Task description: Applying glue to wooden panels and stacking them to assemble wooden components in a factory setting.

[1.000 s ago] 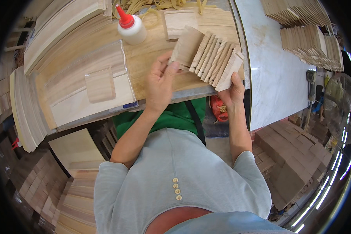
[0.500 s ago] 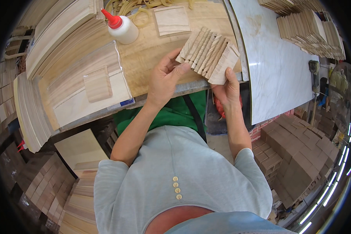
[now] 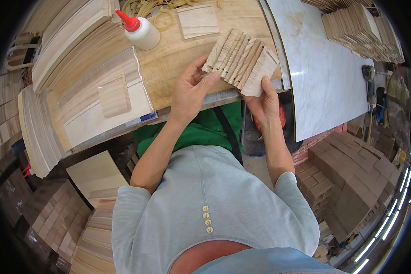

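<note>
Between my two hands is a stack of small wooden boards (image 3: 242, 58), tilted so their rough edges face up over the front of the workbench. My left hand (image 3: 190, 89) grips the stack's left end, thumb on the near side. At the right end, my right hand (image 3: 263, 101) holds it with the thumb on the pale face of the outermost board; its other fingers are mostly hidden beneath. A loose square wooden piece (image 3: 114, 96) lies on a board to the left. Another square piece (image 3: 198, 22) rests on the bench beyond the stack.
A white glue bottle (image 3: 144, 34) with a red nozzle stands on the wooden bench (image 3: 169, 59). Yellowish strips (image 3: 155, 8) lie behind it. Long boards (image 3: 73, 43) are piled at left. A pale marbled slab (image 3: 322, 77) is at right, with stacked thin boards (image 3: 356, 32) on it.
The stack and both hands have shifted very slightly left and tipped a little. My hold on the boards is the same, and the whole view has moved slightly.
</note>
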A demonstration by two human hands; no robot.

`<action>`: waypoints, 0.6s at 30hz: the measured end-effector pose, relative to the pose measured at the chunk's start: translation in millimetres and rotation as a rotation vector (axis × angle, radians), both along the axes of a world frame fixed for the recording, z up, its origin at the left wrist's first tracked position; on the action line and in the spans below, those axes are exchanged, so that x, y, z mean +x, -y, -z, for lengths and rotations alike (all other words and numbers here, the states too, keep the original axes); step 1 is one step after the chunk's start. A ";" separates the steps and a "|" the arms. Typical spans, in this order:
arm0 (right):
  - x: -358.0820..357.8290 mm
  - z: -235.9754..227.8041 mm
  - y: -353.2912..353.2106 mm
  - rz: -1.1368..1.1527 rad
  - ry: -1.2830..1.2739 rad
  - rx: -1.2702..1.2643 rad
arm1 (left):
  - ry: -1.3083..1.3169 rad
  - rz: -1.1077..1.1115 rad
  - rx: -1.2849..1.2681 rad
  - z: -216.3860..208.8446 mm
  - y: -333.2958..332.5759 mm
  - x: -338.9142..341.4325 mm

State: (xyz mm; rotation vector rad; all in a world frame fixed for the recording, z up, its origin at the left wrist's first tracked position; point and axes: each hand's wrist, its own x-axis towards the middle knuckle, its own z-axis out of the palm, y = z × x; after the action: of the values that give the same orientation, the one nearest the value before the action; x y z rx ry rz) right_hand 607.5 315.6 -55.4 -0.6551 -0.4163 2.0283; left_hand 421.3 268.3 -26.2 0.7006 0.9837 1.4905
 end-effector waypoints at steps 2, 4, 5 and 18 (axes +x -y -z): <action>-0.6 -2.4 0.8 -0.006 -0.004 0.001 | -0.046 0.029 -0.010 0.0 0.8 -1.3; 0.8 -2.9 0.9 -0.008 0.004 0.002 | -0.049 0.051 -0.024 -7.5 0.2 -0.6; 1.6 -3.1 1.2 -0.013 0.012 0.002 | -0.051 0.072 -0.038 -10.7 0.1 0.0; 5.6 -3.0 4.9 0.003 0.046 0.033 | -0.010 0.136 -0.077 -9.4 2.3 -1.6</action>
State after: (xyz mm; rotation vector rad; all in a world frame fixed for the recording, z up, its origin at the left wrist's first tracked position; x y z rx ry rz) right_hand 613.0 310.7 -52.4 -0.6829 -0.4751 2.0026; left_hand 419.7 265.9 -16.8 0.7061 0.9764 1.3257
